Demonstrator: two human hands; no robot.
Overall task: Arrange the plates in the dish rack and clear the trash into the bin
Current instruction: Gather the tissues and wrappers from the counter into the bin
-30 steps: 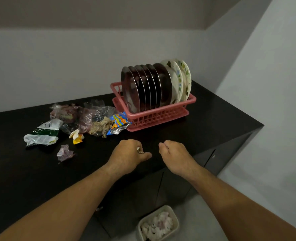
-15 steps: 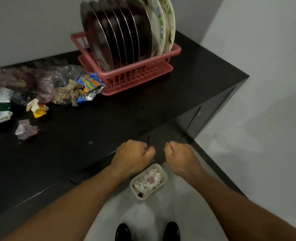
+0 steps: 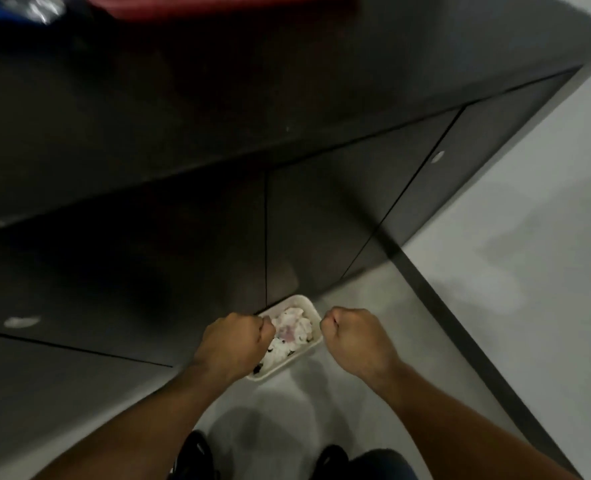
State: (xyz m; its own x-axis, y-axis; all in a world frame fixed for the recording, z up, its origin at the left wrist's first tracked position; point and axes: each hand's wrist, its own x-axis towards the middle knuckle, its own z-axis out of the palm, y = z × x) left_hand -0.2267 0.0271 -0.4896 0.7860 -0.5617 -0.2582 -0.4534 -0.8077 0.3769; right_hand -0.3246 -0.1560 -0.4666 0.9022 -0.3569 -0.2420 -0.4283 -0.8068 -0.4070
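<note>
Looking down from the head camera, the person stands right in front of a black counter [image 3: 218, 81] with dark cupboard doors [image 3: 322, 220] under it. On the grey floor [image 3: 495, 254], pushed up against the cupboard, sits a small white bin [image 3: 310, 304]. It holds crumpled white and pinkish trash [image 3: 294, 327]. The left hand [image 3: 235, 341] hangs over the near left part of the bin, with its fingers curled into a tight fist. The picture is a bit blurry, so I cannot tell if a small scrap is tucked inside it. The right hand [image 3: 358, 336] is just beside the bin's right edge, above the floor, and it is balled into a fist too. The two fists are near each other with the bin showing between them. At the very top edge, far back on the counter, is the blurry red bottom of the dish rack [image 3: 218, 5]. A shiny wrapper [image 3: 34, 5] lies to its left. Two black shoes [image 3: 193, 455] show at the bottom.
</note>
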